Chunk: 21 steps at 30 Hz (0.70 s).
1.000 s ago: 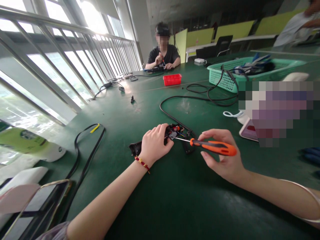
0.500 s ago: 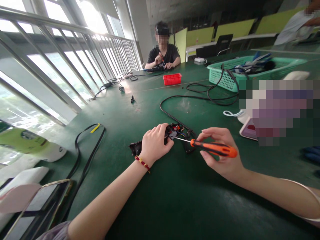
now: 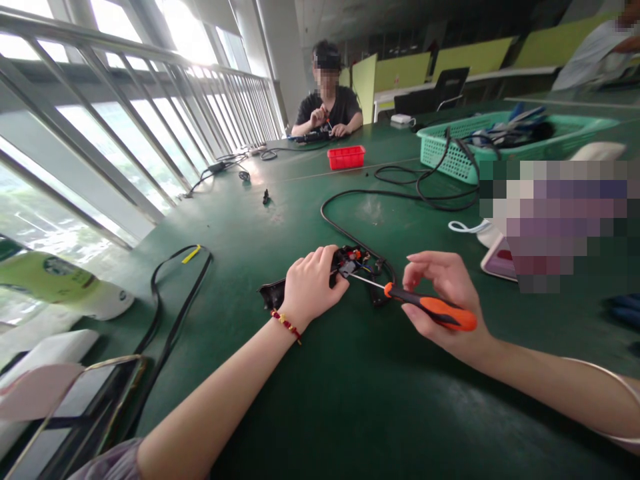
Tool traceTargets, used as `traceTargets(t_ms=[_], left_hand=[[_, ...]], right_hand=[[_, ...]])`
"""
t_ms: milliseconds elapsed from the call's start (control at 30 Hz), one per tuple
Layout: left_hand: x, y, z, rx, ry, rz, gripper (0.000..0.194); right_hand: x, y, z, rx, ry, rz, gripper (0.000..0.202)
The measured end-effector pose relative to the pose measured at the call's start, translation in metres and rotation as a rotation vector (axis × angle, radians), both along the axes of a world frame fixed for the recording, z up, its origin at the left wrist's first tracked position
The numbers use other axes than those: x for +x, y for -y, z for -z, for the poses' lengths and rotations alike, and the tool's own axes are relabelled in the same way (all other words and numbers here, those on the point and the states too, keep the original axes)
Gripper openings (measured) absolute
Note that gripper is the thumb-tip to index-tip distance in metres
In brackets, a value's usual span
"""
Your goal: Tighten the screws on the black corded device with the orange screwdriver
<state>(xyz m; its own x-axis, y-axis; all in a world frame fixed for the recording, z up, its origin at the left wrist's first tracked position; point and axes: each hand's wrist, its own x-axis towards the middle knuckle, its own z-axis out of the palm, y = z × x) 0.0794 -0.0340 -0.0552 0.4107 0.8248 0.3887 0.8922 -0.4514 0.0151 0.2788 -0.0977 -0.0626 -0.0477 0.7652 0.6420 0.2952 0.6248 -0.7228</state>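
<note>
My left hand (image 3: 314,283) wraps round a black corded device (image 3: 273,293) with its casing opened, lying on the green table. Coloured wires and a red part show at the device's far end; my palm covers its middle. In my right hand (image 3: 447,300) lies a screwdriver (image 3: 445,312) with an orange and black handle. The thumb is below the handle and the curled fingers are above it, the index finger raised off it. Its thin shaft points left, and the tip meets a grey part by my left thumb. A black piece (image 3: 380,295) lies under the shaft.
A black cable (image 3: 345,195) runs back toward a green basket (image 3: 450,150) holding tools. Beyond stands a red tray (image 3: 346,157); a person (image 3: 327,100) sits opposite. Left are a strap (image 3: 173,333), a phone (image 3: 80,400) and a bottle (image 3: 60,280). A small black part (image 3: 266,197) lies mid-table.
The screwdriver handle has dipped a little and shifted slightly right, while my right fingers have lifted and curled. My left hand keeps its hold on the device.
</note>
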Motion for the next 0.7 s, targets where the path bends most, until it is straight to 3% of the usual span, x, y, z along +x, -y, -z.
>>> traceTargets(t_ms=[200, 333, 433, 600, 700], left_hand=[[0.0001, -0.0003, 0.0001, 0.005, 0.011, 0.011, 0.037], [0.0001, -0.0004, -0.0002, -0.001, 0.008, 0.001, 0.037], [0.0001, -0.0003, -0.0002, 0.004, 0.006, 0.004, 0.038], [0.0000, -0.0004, 0.0005, 0.018, 0.007, 0.008, 0.037], [0.0000, -0.0006, 0.0009, 0.024, 0.004, 0.004, 0.037]], right_hand=[[-0.0003, 0.0048, -0.0018, -0.075, 0.043, 0.029, 0.018], [-0.0018, 0.0010, 0.0002, 0.028, -0.065, 0.017, 0.036], [0.0004, -0.0004, 0.0002, 0.047, -0.025, -0.018, 0.048], [0.0037, 0.0049, -0.0007, -0.022, 0.107, -0.013, 0.015], [0.0013, 0.0044, 0.0013, -0.011, 0.057, 0.041, 0.016]])
